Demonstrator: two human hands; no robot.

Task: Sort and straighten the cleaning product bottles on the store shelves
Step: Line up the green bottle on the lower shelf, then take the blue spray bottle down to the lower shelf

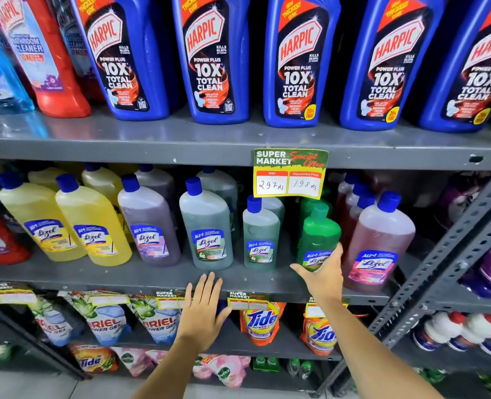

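A grey metal middle shelf (152, 279) carries upright Lizol bottles: a green bottle (319, 240) under the right hand's fingers (335, 256), a pink bottle (378, 243) just right of them, a grey-green bottle (207, 231) above the left fingertips (209, 279).

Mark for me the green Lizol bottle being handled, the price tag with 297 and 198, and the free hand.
green Lizol bottle (320, 234): head view, on its green body above the label.
price tag (290, 174): head view, middle of the card.
left hand (202, 309): head view, back of the hand.
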